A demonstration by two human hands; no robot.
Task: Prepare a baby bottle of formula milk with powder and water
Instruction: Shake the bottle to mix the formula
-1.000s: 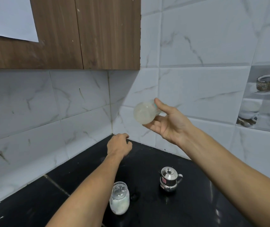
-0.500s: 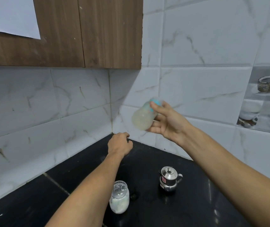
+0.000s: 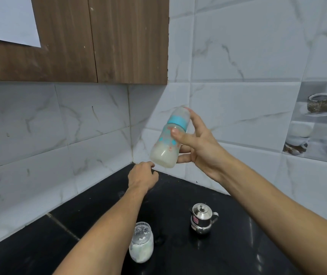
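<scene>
My right hand [image 3: 196, 144] holds the baby bottle [image 3: 168, 139] in the air in front of the tiled corner, thumb and fingers curled round its body. The bottle has a teal collar and a clear cap, is tilted nearly upright, and has whitish milk in its lower part. My left hand [image 3: 141, 176] hangs below it over the back of the black counter [image 3: 238, 255], fingers curled, holding nothing I can see. A clear jar of white powder [image 3: 141, 242] stands on the counter near my left forearm.
A small steel pot with a lid [image 3: 202, 219] stands on the counter to the right of the jar. Marble-look tiled walls meet in a corner behind the hands. A brown wooden cabinet [image 3: 99, 40] hangs overhead at the left.
The bottle has swung from lying on its side, base toward me, to nearly upright with the cap up. My left hand has stayed in place.
</scene>
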